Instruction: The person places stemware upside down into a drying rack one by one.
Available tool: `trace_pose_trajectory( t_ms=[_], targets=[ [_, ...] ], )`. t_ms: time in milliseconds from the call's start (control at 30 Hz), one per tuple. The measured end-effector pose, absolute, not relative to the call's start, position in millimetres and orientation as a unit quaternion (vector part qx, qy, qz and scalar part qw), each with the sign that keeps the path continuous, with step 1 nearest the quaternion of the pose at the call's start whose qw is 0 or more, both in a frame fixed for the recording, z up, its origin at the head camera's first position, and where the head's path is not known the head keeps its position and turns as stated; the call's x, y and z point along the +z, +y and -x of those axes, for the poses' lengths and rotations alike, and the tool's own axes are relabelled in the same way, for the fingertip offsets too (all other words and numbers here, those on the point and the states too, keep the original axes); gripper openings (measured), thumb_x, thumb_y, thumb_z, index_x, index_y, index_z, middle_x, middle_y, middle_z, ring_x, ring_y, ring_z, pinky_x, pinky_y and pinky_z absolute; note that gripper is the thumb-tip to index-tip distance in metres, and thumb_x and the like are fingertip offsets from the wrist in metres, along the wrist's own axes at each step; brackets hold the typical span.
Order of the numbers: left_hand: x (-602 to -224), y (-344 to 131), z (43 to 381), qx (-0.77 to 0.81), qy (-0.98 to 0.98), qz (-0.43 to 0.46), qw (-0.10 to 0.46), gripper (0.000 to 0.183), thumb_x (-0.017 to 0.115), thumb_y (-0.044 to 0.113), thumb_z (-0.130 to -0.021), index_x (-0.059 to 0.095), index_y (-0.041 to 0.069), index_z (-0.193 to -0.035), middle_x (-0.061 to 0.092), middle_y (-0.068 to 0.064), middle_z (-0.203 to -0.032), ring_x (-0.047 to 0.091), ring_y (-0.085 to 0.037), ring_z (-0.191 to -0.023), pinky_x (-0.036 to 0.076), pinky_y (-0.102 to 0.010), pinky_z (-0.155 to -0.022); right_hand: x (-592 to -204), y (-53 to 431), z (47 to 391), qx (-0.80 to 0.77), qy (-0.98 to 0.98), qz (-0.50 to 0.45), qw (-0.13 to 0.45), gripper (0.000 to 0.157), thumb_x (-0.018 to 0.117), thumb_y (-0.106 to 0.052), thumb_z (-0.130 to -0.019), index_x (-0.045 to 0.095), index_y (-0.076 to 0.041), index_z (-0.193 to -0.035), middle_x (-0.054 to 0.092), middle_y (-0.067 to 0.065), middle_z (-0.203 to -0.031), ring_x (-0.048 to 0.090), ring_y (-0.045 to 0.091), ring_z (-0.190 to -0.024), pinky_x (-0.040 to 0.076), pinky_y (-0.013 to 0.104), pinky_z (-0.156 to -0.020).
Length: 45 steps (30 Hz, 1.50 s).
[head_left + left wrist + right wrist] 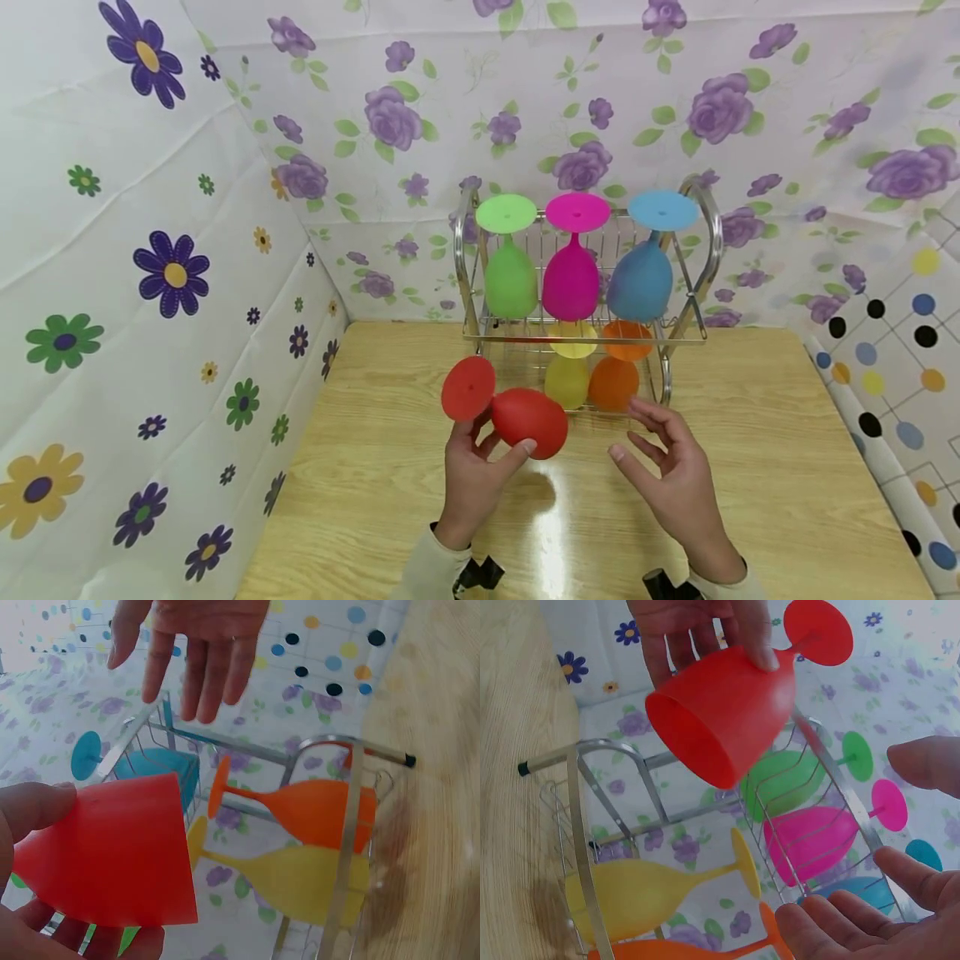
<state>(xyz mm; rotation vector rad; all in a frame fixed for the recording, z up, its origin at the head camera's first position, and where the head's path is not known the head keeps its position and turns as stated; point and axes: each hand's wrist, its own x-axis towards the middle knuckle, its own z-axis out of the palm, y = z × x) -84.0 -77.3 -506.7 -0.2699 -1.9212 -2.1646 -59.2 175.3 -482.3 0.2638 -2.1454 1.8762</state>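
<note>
A red wine glass (529,422) is gripped by my left hand (480,475), thumb on one side of the bowl and fingers behind it. The glass tilts, its round foot up to the left and its mouth down to the right; the right wrist view looks into the hollow bowl (694,739). My right hand (671,475) hovers in front of the rack's right side, fingers apart and holding nothing. Behind both hands, a yellow glass (567,383) and an orange glass (613,385) stand upside down on the lower tier of the metal rack (585,340).
On the rack's upper tier, a green glass (512,279), a magenta glass (571,279) and a blue glass (641,279) stand upside down. The rack sits at the back of the wooden table (375,467), against a flowered cloth (420,192). Patterned cloths flank both sides.
</note>
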Motion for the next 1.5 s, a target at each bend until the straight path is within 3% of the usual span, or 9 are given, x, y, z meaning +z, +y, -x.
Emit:
trace_pose_trajectory(
  t_ms=[233, 467, 867, 1000, 1100, 1133, 1300, 1400, 1500],
  targets=[
    [-523.2, -86.9, 96.5, -0.673, -0.724, 0.091, 0.124, 0.074, 0.089, 0.016, -0.087, 0.055, 0.031, -0.151, 0.058, 0.003, -0.146, 0.058, -0.024, -0.132, 0.057, -0.045, -0.107, -489.5, 190.5, 71.4, 0.599, -0.789, -0.023, 0.134, 0.056, 0.076, -0.005, -0.097, 0.054, -0.008, -0.149, 0.055, -0.002, -0.148, 0.057, 0.004, -0.133, 0.054, 0.013, -0.1],
    [-537.5, -90.5, 112.8, -0.628, -0.767, 0.063, 0.115, 0.066, 0.089, 0.019, -0.087, 0.06, 0.031, -0.145, 0.057, 0.005, -0.145, 0.056, -0.021, -0.135, 0.055, -0.052, -0.109, -500.7, 206.0, 86.5, 0.541, -0.827, 0.018, 0.155, 0.053, 0.075, -0.017, -0.1, 0.056, -0.01, -0.149, 0.055, 0.006, -0.149, 0.052, -0.002, -0.13, 0.051, 0.007, -0.097],
    [-551.0, -86.8, 139.9, -0.592, -0.8, 0.039, 0.087, 0.07, 0.086, 0.012, -0.087, 0.059, 0.019, -0.151, 0.056, -0.004, -0.148, 0.058, -0.029, -0.135, 0.055, -0.056, -0.108, -538.2, 226.3, 118.0, 0.487, -0.849, 0.054, 0.198, 0.049, 0.073, -0.016, -0.099, 0.06, -0.002, -0.144, 0.058, 0.017, -0.139, 0.06, 0.034, -0.13, 0.047, 0.003, -0.095],
    [-553.8, -85.6, 147.4, -0.595, -0.799, 0.037, 0.083, 0.07, 0.084, 0.011, -0.087, 0.057, 0.016, -0.152, 0.055, -0.006, -0.149, 0.058, -0.032, -0.135, 0.054, -0.056, -0.11, -548.9, 229.2, 126.7, 0.477, -0.853, 0.066, 0.2, 0.048, 0.071, -0.017, -0.1, 0.06, -0.002, -0.145, 0.057, 0.019, -0.141, 0.059, 0.037, -0.13, 0.059, 0.032, -0.104],
    [-555.2, -84.3, 152.6, -0.59, -0.802, 0.029, 0.084, 0.069, 0.084, 0.011, -0.087, 0.057, 0.014, -0.151, 0.056, -0.005, -0.147, 0.06, -0.03, -0.132, 0.057, -0.052, -0.107, -557.5, 231.4, 132.3, 0.472, -0.856, 0.077, 0.195, 0.048, 0.07, -0.017, -0.101, 0.059, -0.002, -0.145, 0.057, 0.021, -0.14, 0.058, 0.038, -0.129, 0.054, 0.06, -0.104],
    [-555.7, -83.7, 154.4, -0.588, -0.804, 0.026, 0.084, 0.069, 0.084, 0.011, -0.087, 0.057, 0.014, -0.151, 0.056, -0.005, -0.146, 0.06, -0.03, -0.13, 0.058, -0.051, -0.105, -560.1, 232.1, 134.1, 0.471, -0.857, 0.081, 0.195, 0.047, 0.069, -0.017, -0.101, 0.059, -0.002, -0.145, 0.058, 0.022, -0.139, 0.059, 0.038, -0.127, 0.055, 0.06, -0.103],
    [-555.9, -79.9, 164.7, -0.559, -0.824, 0.019, 0.093, 0.068, 0.084, 0.013, -0.087, 0.056, 0.013, -0.15, 0.057, -0.005, -0.144, 0.061, -0.029, -0.122, 0.062, -0.047, -0.095, -571.5, 234.8, 143.5, 0.477, -0.852, 0.098, 0.191, 0.043, 0.068, -0.016, -0.102, 0.061, -0.003, -0.142, 0.062, 0.02, -0.133, 0.064, 0.038, -0.122, 0.062, 0.029, -0.094],
    [-555.4, -77.0, 170.9, -0.548, -0.831, 0.021, 0.094, 0.068, 0.083, 0.014, -0.089, 0.055, 0.013, -0.151, 0.057, -0.006, -0.145, 0.061, -0.03, -0.127, 0.062, -0.049, -0.098, -576.7, 236.6, 148.8, 0.49, -0.843, 0.105, 0.195, 0.04, 0.068, -0.014, -0.101, 0.063, -0.002, -0.14, 0.064, 0.019, -0.13, 0.067, 0.038, -0.119, 0.056, 0.008, -0.085],
    [-555.2, -74.1, 177.0, -0.539, -0.837, 0.024, 0.094, 0.069, 0.082, 0.014, -0.09, 0.054, 0.013, -0.152, 0.057, -0.007, -0.145, 0.061, -0.032, -0.13, 0.061, -0.05, -0.101, -580.1, 238.0, 152.7, 0.495, -0.837, 0.116, 0.202, 0.038, 0.068, -0.013, -0.101, 0.065, -0.002, -0.138, 0.067, 0.019, -0.125, 0.069, 0.037, -0.115, 0.051, 0.0, -0.08]
  ],
)
